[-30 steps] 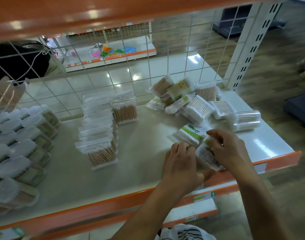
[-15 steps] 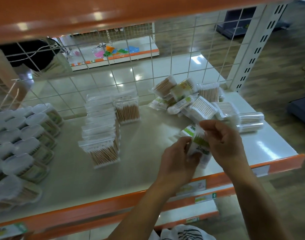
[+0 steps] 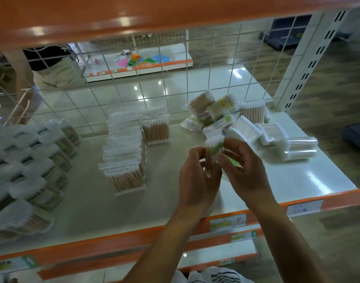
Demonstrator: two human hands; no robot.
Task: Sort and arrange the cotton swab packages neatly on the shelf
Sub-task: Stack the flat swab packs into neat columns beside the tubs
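Both hands meet above the front of the shelf (image 3: 175, 203): the left hand (image 3: 197, 176) and right hand (image 3: 247, 170) each pinch one side of a green-labelled packet (image 3: 214, 147). It is held upright and clear of the surface, white swab tips uppermost, probably to square it before setting it down. Behind it lies a loose heap (image 3: 226, 117) of mixed packets, not yet sorted. A row of clear packets (image 3: 124, 154) stands upright, front to back, at mid-shelf. Round tubs (image 3: 42, 160) are ranked at the left, which suggests grouping by type. The packet's green label carries print too blurred to read. The price tags (image 3: 228, 222) on the orange shelf edge are likewise illegible.
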